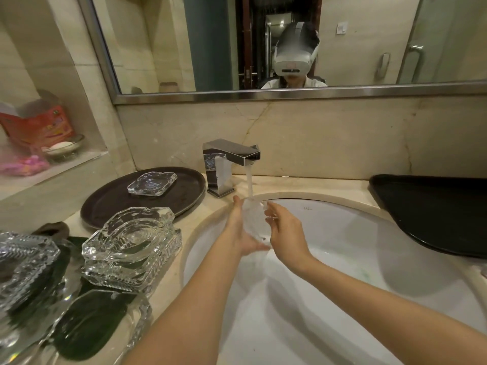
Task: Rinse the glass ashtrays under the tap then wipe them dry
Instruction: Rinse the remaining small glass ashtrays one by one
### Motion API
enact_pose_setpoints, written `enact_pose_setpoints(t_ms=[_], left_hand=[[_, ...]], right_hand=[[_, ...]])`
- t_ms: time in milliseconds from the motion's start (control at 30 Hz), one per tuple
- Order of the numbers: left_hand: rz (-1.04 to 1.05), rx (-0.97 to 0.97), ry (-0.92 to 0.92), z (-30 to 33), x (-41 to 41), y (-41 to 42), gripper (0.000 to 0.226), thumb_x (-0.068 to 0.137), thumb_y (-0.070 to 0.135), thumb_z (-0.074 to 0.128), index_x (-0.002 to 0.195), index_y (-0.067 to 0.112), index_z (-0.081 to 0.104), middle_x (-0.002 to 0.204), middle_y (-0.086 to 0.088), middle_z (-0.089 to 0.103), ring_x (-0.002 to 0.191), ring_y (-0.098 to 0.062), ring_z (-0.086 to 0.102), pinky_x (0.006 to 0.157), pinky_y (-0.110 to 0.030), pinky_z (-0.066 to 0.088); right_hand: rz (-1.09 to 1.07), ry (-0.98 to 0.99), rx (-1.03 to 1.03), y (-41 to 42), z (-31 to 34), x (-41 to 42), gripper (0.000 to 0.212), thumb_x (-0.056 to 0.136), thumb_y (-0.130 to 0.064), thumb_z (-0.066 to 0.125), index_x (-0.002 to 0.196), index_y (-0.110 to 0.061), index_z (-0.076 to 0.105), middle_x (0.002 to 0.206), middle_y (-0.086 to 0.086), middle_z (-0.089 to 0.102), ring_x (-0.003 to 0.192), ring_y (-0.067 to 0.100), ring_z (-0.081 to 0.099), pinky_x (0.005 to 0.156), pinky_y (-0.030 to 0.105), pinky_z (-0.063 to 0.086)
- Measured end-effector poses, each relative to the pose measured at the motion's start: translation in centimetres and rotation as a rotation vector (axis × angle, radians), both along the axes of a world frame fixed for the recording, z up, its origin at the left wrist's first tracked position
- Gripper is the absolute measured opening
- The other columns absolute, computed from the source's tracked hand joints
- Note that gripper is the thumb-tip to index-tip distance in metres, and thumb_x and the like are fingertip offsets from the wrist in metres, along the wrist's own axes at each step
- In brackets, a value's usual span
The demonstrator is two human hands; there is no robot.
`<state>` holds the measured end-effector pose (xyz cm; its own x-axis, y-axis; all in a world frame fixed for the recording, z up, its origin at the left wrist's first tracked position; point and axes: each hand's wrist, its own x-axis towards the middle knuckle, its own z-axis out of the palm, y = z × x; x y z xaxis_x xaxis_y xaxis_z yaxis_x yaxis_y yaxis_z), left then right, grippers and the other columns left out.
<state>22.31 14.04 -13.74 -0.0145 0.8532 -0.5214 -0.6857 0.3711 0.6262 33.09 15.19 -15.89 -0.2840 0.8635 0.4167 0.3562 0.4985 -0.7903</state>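
Head view: the white sink [329, 299] fills the middle; a round dark tray [110, 204] at ten o'clock carries one ashtray [152, 183]. Under the tap [229, 164] at twelve, left hand [241, 233] and right hand [286, 234] clasp a glass ashtray [254, 219] in the stream.

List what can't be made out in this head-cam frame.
- Ashtray under the tap: clear glass behind running water and between the left hand and right hand; outline and grip unclear.
- Ashtrays at bottom left: cut off by the frame edge, so no count.
- Black tray: cut off at the right edge.
- Red box in the wall niche: print blurred.
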Motion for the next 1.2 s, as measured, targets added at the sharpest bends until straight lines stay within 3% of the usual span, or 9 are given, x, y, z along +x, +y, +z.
enact_pose_setpoints(t_ms=[167,233,333,400,500,700,933,1067,1200], left_hand=[[0.153,0.131,-0.133,0.0,-1.1,0.0,0.045,0.096,0.041,0.043,0.092,-0.003,0.054,0.067,-0.015,0.061,0.062,-0.024,0.06,0.058,-0.033,0.052],[0.185,0.15,-0.137,-0.4,-1.4,0.4,0.034,0.096,0.028,0.045,0.085,-0.002,0.055,0.064,-0.012,0.061,0.056,-0.021,0.061,0.058,-0.028,0.052],[0.151,0.215,-0.099,-1.0,-1.4,0.7,0.032,0.099,0.02,0.04,0.083,-0.002,0.059,0.064,-0.013,0.066,0.056,-0.021,0.067,0.063,-0.03,0.055],[0.107,0.243,-0.069,-1.2,-1.2,0.9,0.031,0.1,0.02,0.039,0.094,0.0,0.061,0.075,-0.014,0.069,0.068,-0.021,0.069,0.077,-0.033,0.053],[0.072,0.27,-0.011,-1.1,-0.6,0.7,0.034,0.101,0.022,0.037,0.111,-0.002,0.059,0.092,-0.016,0.07,0.077,-0.022,0.071,0.074,-0.033,0.057],[0.178,0.166,0.089,-1.6,-0.7,0.8,0.031,0.098,0.032,0.044,0.096,0.005,0.06,0.09,-0.011,0.064,0.086,-0.021,0.063,0.075,-0.032,0.054],[0.148,0.243,0.054,-0.7,0.5,0.9,0.029,0.102,0.023,0.035,0.097,0.0,0.052,0.064,-0.01,0.056,0.053,-0.019,0.054,0.048,-0.029,0.05],[0.208,0.261,0.086,-0.7,0.1,0.9,0.037,0.102,0.027,0.034,0.092,0.0,0.057,0.083,-0.015,0.064,0.073,-0.024,0.064,0.069,-0.032,0.052],[0.314,0.225,0.063,-0.8,-0.3,0.9,0.039,0.099,0.032,0.042,0.104,-0.003,0.059,0.089,-0.01,0.069,0.073,-0.016,0.065,0.081,-0.033,0.053]], right_hand=[[0.228,-0.403,0.447,0.5,-2.0,0.7,0.051,0.081,0.006,0.041,0.132,0.0,0.048,0.127,0.017,0.055,0.115,0.033,0.053,0.092,0.042,0.049],[0.292,-0.412,0.378,0.4,-1.7,0.9,0.05,0.098,-0.032,0.038,0.138,-0.003,0.042,0.14,0.012,0.046,0.13,0.027,0.041,0.108,0.038,0.036],[0.331,-0.487,0.213,0.6,-1.2,0.8,0.086,0.084,-0.069,0.009,0.148,-0.014,0.023,0.154,-0.004,0.019,0.143,0.011,0.011,0.118,0.03,0.012],[0.246,-0.524,0.14,1.4,-0.9,0.5,0.073,0.092,-0.063,0.015,0.15,-0.019,0.012,0.158,-0.004,0.01,0.145,0.016,0.002,0.118,0.038,0.009],[0.098,-0.555,-0.01,2.0,-0.4,0.2,0.065,0.097,-0.051,0.024,0.15,-0.022,0.0,0.158,-0.005,-0.005,0.145,0.019,-0.01,0.117,0.046,0.003],[0.228,-0.689,0.113,-0.5,-1.0,-1.4,0.059,0.102,-0.037,0.021,0.149,-0.019,-0.011,0.158,-0.005,-0.011,0.144,0.015,-0.015,0.115,0.045,-0.007],[0.096,-0.298,-0.222,3.7,-1.1,1.3,0.063,0.099,-0.044,0.026,0.15,-0.013,0.003,0.158,0.006,0.01,0.144,0.022,0.011,0.116,0.037,0.013],[0.178,0.267,-0.806,3.4,-1.3,0.8,0.048,0.101,-0.039,0.032,0.136,-0.006,0.032,0.127,0.015,0.054,0.103,0.026,0.06,0.084,0.036,0.05],[0.367,0.656,-0.964,3.9,0.2,1.2,0.033,0.102,-0.012,0.034,0.127,0.007,0.044,0.117,0.024,0.059,0.094,0.031,0.062,0.077,0.042,0.053]])
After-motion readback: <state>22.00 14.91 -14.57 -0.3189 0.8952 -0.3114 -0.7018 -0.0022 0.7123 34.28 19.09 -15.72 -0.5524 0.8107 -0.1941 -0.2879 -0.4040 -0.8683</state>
